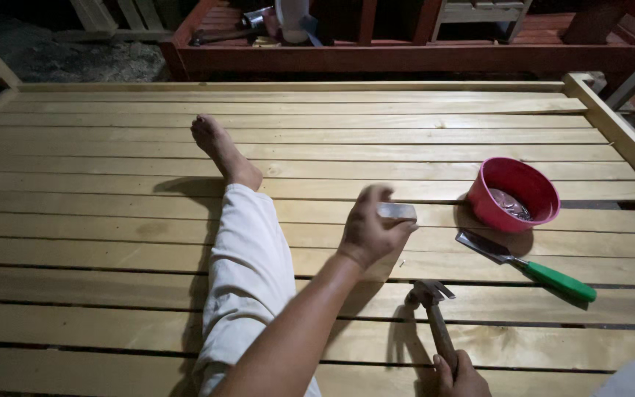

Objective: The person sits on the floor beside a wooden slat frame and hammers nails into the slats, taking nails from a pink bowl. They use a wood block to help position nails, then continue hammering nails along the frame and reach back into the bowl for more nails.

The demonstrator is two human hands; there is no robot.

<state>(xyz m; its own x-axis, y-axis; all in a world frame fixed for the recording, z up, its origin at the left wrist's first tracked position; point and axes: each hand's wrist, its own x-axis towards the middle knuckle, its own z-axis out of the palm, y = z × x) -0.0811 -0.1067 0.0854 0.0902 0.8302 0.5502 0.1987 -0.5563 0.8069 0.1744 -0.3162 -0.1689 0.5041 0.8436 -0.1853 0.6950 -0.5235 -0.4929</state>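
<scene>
- Head view: the person sits on a platform of pale wooden slats (112, 220), one leg (248, 257) stretched out across the boards with the foot bare.
- The left hand (369, 228) is raised just above the slats, fingers closed round a small pale block (396, 212). Both are blurred, so the grip cannot be made out more exactly.
- The right hand (461, 375) sits low at the frame's edge, wrapped round the handle end of a hammer (435, 316). The hammer's head rests on or just over a slat, near the left hand and below it in the picture.
- A chisel (531, 268) with a green handle lies flat on the slats to the right, blade towards a red bowl (519, 192). Something shiny lies in the bowl, too small to tell what.
- Judgement: the block is being carried or placed while the hammer waits, so this looks like positioning and not striking.
- Any hammer work would call for the block to be steady on a slat and the left fingers clear of the head.
</scene>
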